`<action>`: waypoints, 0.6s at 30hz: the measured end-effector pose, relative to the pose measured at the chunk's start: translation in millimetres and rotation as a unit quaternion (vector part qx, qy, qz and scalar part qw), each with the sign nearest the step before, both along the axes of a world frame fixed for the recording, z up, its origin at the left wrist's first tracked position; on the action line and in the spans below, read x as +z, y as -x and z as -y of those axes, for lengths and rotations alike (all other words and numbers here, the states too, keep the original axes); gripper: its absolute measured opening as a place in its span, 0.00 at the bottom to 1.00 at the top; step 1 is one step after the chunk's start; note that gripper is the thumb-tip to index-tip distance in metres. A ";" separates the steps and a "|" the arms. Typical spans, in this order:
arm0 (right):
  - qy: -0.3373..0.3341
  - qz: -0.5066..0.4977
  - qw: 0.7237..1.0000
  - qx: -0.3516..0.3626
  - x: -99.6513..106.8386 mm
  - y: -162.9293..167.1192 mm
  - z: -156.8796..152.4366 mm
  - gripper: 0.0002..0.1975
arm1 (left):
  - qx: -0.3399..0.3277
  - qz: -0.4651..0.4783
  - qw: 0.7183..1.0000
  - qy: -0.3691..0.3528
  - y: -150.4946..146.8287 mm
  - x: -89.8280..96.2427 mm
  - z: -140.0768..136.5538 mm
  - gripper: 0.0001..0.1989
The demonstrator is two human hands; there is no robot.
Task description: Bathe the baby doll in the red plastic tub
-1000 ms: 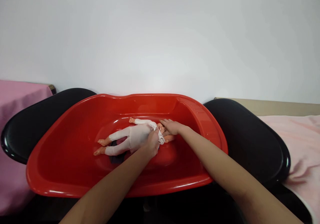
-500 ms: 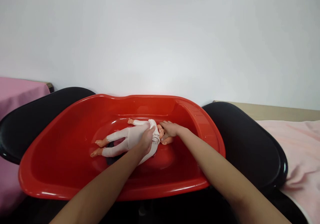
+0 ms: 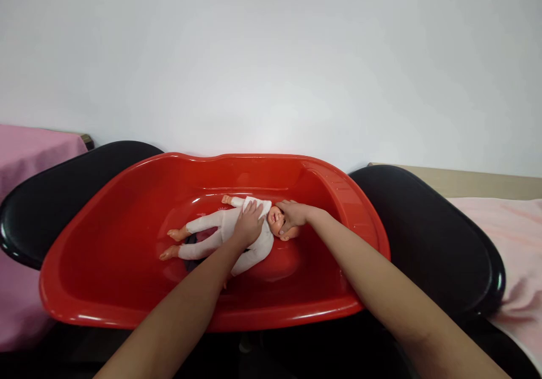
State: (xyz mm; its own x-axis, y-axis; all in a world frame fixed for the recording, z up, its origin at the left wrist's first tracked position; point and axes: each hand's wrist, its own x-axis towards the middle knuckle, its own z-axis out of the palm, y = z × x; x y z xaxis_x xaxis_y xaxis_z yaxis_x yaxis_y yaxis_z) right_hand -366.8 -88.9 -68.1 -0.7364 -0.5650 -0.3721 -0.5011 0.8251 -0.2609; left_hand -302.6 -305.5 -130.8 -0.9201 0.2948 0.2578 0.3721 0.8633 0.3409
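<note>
A baby doll [image 3: 231, 220] in a white top and white leggings lies face up inside a red plastic baby bath [image 3: 97, 243]. Its bare feet point left and its head is at the right. My left hand [image 3: 249, 225] lies flat on the doll's chest, fingers spread over the top near the collar. Around the crown and forehead of the doll's head curls my right hand [image 3: 295, 214], thumb at the near side, hiding part of the head. Something dark [image 3: 195, 265] shows beneath the doll's legs; its kind cannot be made out.
Black padded seats [image 3: 436, 243] flank the bath on the right and left. A pink cloth [image 3: 29, 158] covers a surface at far left, and a pale pink cloth [image 3: 508, 238] lies at far right. A white wall [image 3: 271, 62] rises directly behind the bath.
My left hand has gone from gripping the bunched top near the collar to lying flat on it. The top now sits smoother and more of the doll's face shows. My right hand stays at the head.
</note>
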 end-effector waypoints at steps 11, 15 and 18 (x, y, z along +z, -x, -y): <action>-0.014 0.044 0.999 -0.020 8.7 -1.0 6.5 0.39 | 0.099 0.151 0.981 0.077 27.4 -33.7 101.7 0.32; -0.002 0.054 0.998 -0.018 14.4 -3.2 8.3 0.37 | 0.182 0.182 0.963 0.077 7.5 -35.3 165.1 0.30; -0.014 0.040 0.999 -0.003 14.6 -5.3 10.3 0.38 | 0.254 0.169 0.950 0.066 3.0 -21.2 172.6 0.29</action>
State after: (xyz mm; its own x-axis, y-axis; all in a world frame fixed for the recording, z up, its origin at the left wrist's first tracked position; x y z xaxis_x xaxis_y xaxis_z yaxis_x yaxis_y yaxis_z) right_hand -361.4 -99.3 -53.5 -0.7068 -0.5499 -0.4451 -0.4750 0.8351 -0.2776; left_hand -305.6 -478.1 -152.0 -0.9761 -0.1996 -0.0854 -0.2147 0.9457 0.2440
